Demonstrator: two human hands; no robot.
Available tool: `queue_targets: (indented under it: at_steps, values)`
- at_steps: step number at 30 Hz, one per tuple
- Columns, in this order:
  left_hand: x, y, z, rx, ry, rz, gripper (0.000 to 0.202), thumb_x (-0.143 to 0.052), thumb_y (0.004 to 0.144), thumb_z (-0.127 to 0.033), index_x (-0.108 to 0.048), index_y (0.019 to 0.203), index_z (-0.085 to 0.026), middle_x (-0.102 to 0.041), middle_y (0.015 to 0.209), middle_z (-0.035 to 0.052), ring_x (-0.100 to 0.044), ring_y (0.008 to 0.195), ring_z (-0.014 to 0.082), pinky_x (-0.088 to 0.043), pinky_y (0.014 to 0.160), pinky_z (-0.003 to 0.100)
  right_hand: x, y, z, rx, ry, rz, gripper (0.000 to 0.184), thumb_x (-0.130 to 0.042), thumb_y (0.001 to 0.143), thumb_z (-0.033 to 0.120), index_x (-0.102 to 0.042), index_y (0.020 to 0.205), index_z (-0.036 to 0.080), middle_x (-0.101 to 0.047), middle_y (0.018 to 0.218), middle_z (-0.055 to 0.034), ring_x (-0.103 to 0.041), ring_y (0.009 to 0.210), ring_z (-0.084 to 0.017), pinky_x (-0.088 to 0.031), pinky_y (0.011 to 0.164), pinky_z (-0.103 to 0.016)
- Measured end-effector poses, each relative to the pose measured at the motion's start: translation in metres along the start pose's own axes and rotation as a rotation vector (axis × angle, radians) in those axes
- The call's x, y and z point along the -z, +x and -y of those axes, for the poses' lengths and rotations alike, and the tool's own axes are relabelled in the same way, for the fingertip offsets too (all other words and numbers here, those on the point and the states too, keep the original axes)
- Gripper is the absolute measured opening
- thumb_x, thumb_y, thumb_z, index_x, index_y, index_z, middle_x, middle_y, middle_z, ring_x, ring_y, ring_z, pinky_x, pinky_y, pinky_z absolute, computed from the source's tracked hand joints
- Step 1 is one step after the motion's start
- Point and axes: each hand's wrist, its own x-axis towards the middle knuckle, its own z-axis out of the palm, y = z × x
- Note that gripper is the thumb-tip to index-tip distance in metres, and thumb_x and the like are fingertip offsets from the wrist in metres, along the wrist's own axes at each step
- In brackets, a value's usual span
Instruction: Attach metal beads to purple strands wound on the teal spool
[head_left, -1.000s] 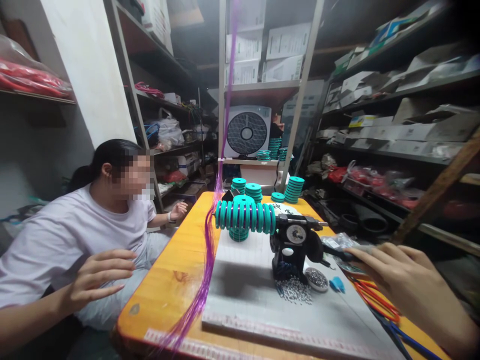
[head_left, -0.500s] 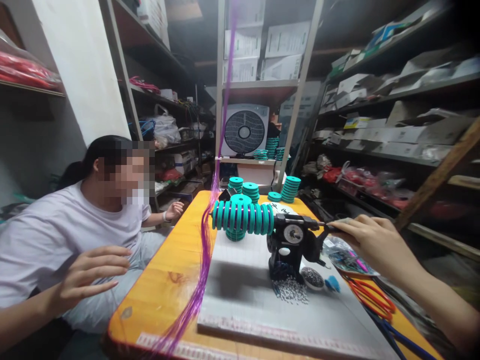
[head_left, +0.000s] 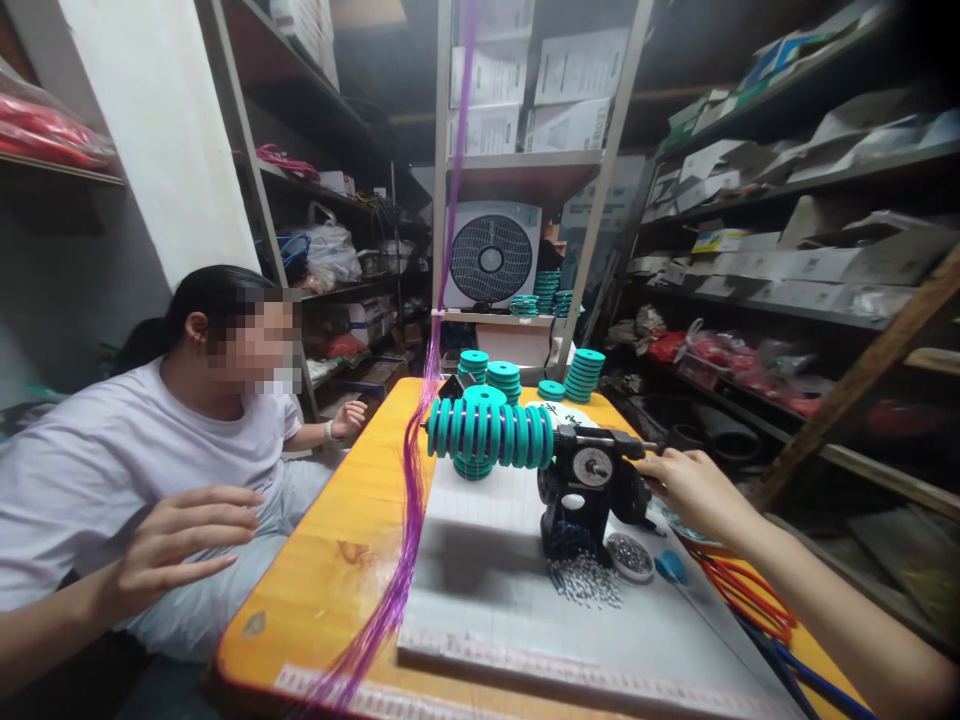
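My right hand (head_left: pixel 686 480) is closed on the crank handle (head_left: pixel 651 468) of a black hand-cranked winder (head_left: pixel 581 495) with a round white dial. A row of teal foam spools (head_left: pixel 491 435), showing purple between them, sits on the winder's shaft to its left. At lower left, my left hand (head_left: pixel 195 535) hangs open with fingers stretched out, left of the table and touching nothing. Long purple strands (head_left: pixel 411 490) come down from above, pass the left end of the spools and trail over the table (head_left: pixel 300 590) toward its near edge.
A white board (head_left: pixel 480 590) lies under the winder. Small silver beads (head_left: pixel 589 580) and a round dish of beads (head_left: pixel 630 555) are beside its base. Teal spool stacks (head_left: pixel 585 375) stand behind. Orange cords (head_left: pixel 750 595) lie right. A person (head_left: pixel 202 440) sits left. A fan (head_left: pixel 491 258) faces the table.
My right hand has moved left and slightly down with the crank handle. My left hand stays almost where it was. The view has shifted slightly.
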Motion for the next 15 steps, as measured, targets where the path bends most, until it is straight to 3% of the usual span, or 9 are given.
queue_targets:
  at_steps: [5, 8, 10, 13, 14, 15]
  values:
    - [-0.004, -0.002, 0.004, -0.036, 0.108, -0.085, 0.048, -0.027, 0.087, -0.027, -0.071, 0.097, -0.012, -0.074, 0.084, -0.0059, -0.071, 0.081, 0.0155, -0.052, 0.07, 0.033, -0.015, -0.017, 0.008, -0.019, -0.004, 0.017, 0.024, -0.048, 0.087, 0.024, -0.072, 0.084, 0.026, -0.07, 0.084, -0.0045, -0.06, 0.084, -0.021, -0.035, 0.07, -0.031]
    - [-0.003, 0.001, -0.002, -0.081, 0.151, -0.106, 0.045, -0.035, 0.085, -0.033, -0.065, 0.107, -0.007, -0.074, 0.087, -0.0007, -0.071, 0.077, 0.0131, -0.053, 0.069, 0.032, -0.002, -0.033, 0.017, -0.06, -0.029, -0.018, 0.029, -0.042, 0.091, 0.027, -0.069, 0.104, 0.023, -0.067, 0.104, -0.0089, -0.059, 0.092, -0.025, -0.038, 0.069, -0.033]
    - [-0.007, 0.005, -0.011, -0.133, 0.19, -0.11, 0.045, -0.034, 0.086, -0.03, -0.064, 0.109, -0.005, -0.073, 0.085, -0.0024, -0.071, 0.08, 0.0136, -0.052, 0.072, 0.032, 0.017, -0.05, 0.032, -0.171, -0.083, -0.141, 0.039, -0.037, 0.093, 0.025, -0.059, 0.125, 0.019, -0.064, 0.111, -0.0135, -0.059, 0.09, -0.027, -0.04, 0.068, -0.036]
    - [-0.035, -0.003, -0.017, -0.183, 0.145, -0.119, 0.047, -0.025, 0.092, -0.026, -0.068, 0.106, -0.013, -0.069, 0.079, -0.0084, -0.069, 0.093, 0.0159, -0.048, 0.076, 0.03, 0.049, -0.077, 0.078, -0.365, 0.009, -0.49, 0.041, -0.04, 0.094, 0.032, -0.054, 0.129, 0.015, -0.064, 0.101, -0.0165, -0.058, 0.088, -0.03, -0.043, 0.077, -0.043]
    - [-0.052, -0.013, -0.013, -0.155, 0.077, -0.098, 0.046, -0.025, 0.094, -0.028, -0.069, 0.106, -0.019, -0.069, 0.08, -0.009, -0.068, 0.098, 0.0161, -0.049, 0.075, 0.028, 0.058, -0.085, 0.1, -0.356, 0.199, -0.558, 0.037, -0.045, 0.094, 0.032, -0.056, 0.125, 0.018, -0.065, 0.104, -0.015, -0.059, 0.092, -0.028, -0.043, 0.084, -0.043]
    - [-0.072, -0.027, -0.004, -0.08, 0.009, -0.043, 0.044, -0.029, 0.095, -0.039, -0.068, 0.11, -0.026, -0.07, 0.085, -0.0073, -0.068, 0.101, 0.0176, -0.051, 0.071, 0.027, 0.063, -0.091, 0.124, -0.339, 0.431, -0.581, 0.033, -0.048, 0.093, 0.032, -0.056, 0.124, 0.022, -0.065, 0.108, -0.0127, -0.06, 0.097, -0.026, -0.044, 0.09, -0.042]
